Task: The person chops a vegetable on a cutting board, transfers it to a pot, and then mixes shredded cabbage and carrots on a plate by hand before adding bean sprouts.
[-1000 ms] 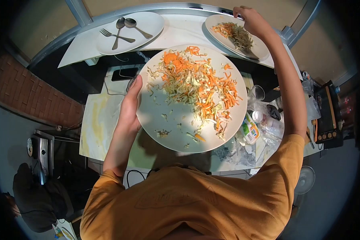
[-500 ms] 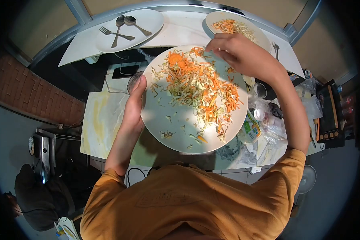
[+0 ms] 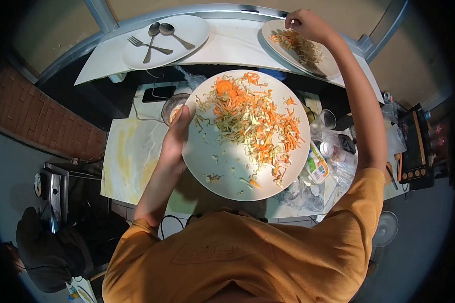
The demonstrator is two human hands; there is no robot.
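Note:
My left hand (image 3: 177,131) grips the left rim of a round white plate (image 3: 202,156), thumb on top, holding it above the counter. Shredded carrot and cabbage (image 3: 255,126) cover the plate's upper and right parts, with a couple of carrot slices (image 3: 224,88) near the top. Up at the shelf, my right hand (image 3: 308,25) is over the back edge of a second white plate (image 3: 283,50), its fingers drawn together. Whatever they hold, if anything, I cannot make out. On that second plate lie shredded carrot (image 3: 284,38) and pale bean sprouts (image 3: 309,52).
A white oval plate (image 3: 197,30) with two spoons and a fork (image 3: 149,45) stands on the shelf's left. On the counter are a phone (image 3: 159,93), a glass bowl (image 3: 172,107), a clear cup (image 3: 326,119), a labelled package (image 3: 317,164) and plastic bags (image 3: 344,161).
My right hand has moved from above the held plate up and away to the plate on the shelf. The held plate has come slightly lower, towards me.

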